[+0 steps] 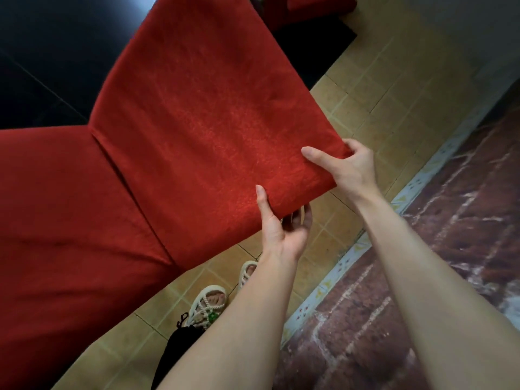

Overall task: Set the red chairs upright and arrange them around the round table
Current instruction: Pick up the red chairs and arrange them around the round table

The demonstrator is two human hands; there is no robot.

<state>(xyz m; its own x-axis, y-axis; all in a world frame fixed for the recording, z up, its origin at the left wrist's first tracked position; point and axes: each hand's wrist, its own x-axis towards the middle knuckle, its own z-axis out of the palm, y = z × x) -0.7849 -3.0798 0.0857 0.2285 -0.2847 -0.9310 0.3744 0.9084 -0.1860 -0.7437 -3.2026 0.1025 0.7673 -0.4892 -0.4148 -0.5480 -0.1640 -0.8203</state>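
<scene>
In the head view, your right hand (347, 168) grasps the top corner of the red chair (197, 122), thumb on the front of its back and fingers behind. Your left hand (284, 225) grasps the same edge nearer you. The chair stands over tan floor tiles (374, 88), beside a dark surface (47, 52).

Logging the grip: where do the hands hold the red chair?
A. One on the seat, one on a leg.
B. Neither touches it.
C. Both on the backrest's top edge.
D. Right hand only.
C: left hand and right hand each pinch the backrest edge of the red chair, thumb in front.
</scene>
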